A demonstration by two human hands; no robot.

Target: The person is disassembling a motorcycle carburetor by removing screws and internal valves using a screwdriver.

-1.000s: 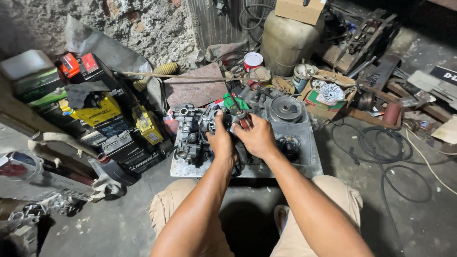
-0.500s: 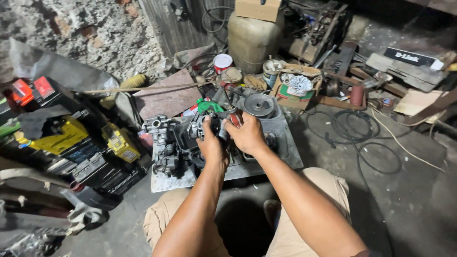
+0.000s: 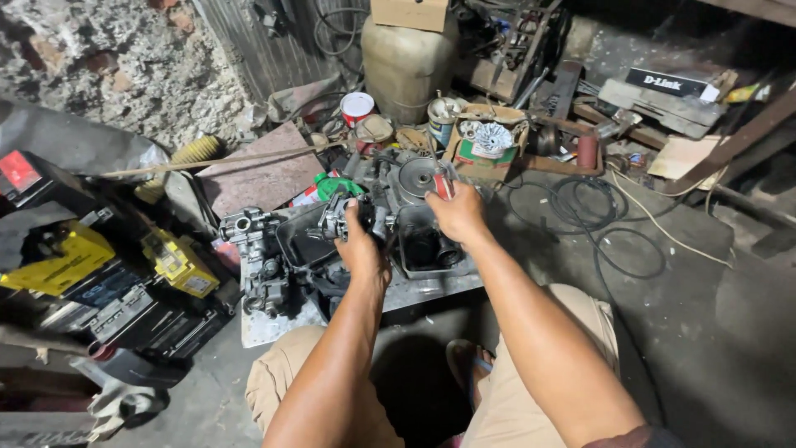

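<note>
my left hand (image 3: pixel 362 249) is gripping a small grey metal engine part (image 3: pixel 344 220), fingers curled tight around it, over the metal tray (image 3: pixel 431 286) on the floor. my right hand (image 3: pixel 457 214) is pinching a red-handled tool (image 3: pixel 443 186), fingers closed on it. the part is looking greasy, lumpy, dull silver with dark fittings.

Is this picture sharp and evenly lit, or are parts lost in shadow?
Head view: mostly sharp, no obvious motion blur; light falls on the stone wall and on the left hand and right hand at the metal engine part; the top right corner and the floor between the knees sink into dark shadow; straight edges bow slightly, wide-angle.
</note>
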